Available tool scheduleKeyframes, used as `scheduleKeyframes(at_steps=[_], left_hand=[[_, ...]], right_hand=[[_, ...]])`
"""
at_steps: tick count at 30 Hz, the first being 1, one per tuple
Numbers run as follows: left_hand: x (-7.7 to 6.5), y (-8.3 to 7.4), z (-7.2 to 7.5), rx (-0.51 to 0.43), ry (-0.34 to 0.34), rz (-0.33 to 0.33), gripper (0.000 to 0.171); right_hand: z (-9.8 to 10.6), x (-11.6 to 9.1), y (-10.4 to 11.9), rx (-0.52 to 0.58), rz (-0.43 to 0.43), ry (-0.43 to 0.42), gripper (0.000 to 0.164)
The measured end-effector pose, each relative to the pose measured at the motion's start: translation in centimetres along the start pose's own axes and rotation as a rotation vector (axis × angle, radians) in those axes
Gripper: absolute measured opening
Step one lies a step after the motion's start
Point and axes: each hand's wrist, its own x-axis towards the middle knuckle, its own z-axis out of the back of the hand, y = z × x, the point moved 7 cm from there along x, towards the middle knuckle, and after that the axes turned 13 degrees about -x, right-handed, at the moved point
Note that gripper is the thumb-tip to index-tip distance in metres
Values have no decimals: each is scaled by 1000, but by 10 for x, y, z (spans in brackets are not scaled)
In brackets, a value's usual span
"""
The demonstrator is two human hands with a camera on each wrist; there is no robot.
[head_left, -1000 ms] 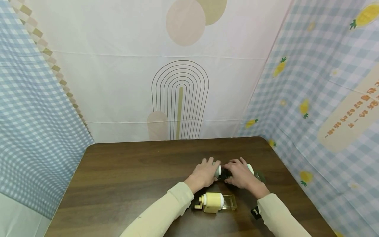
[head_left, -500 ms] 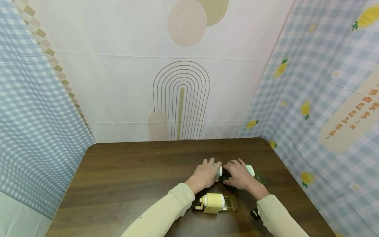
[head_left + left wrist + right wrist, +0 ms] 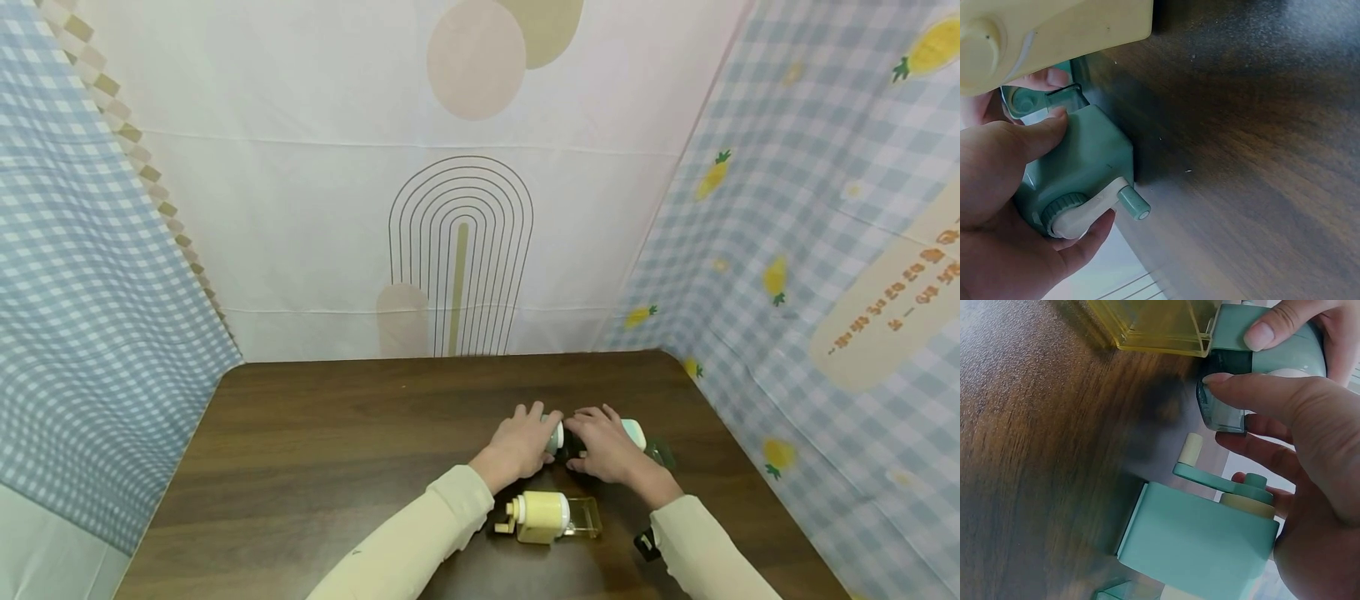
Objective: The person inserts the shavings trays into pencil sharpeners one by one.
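My left hand (image 3: 517, 442) grips a grey-green crank pencil sharpener (image 3: 1088, 153), with the thumb on one face and fingers round the other side. Its pale crank with a green knob shows in the left wrist view. My right hand (image 3: 606, 446) pinches the sharpener's see-through dark drawer (image 3: 1225, 417) between thumb and fingers. A mint-green crank sharpener (image 3: 1197, 537) stands beside the right hand, which hides part of it in the head view. In front of both hands lies a yellow crank sharpener (image 3: 542, 515) with its clear yellow drawer (image 3: 582, 515) pulled out.
Everything sits on a dark wooden table (image 3: 337, 450). A small black object (image 3: 647, 543) shows by the right sleeve. A pale patterned cloth (image 3: 322, 250) hangs behind the table, with checked cloths at both sides.
The right hand has shifted very slightly left, and more of the mint-green sharpener shows beside it. Both hands keep their hold; the yellow sharpener stays in place.
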Motion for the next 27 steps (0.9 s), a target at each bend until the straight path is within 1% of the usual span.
scheduleKeyframes(at_steps=[6, 15, 20, 27], left_hand=[[0, 0, -1, 9, 1, 4, 68], [2, 2, -3, 33, 11, 15, 73], [1, 2, -3, 37, 7, 11, 76], [0, 1, -2, 57, 0, 4, 76]], right_hand=[[-1, 0, 0, 18, -9, 3, 62], [1, 1, 2, 24, -14, -21, 65], [0, 2, 3, 25, -22, -11, 68], [2, 3, 5, 34, -27, -20, 69]])
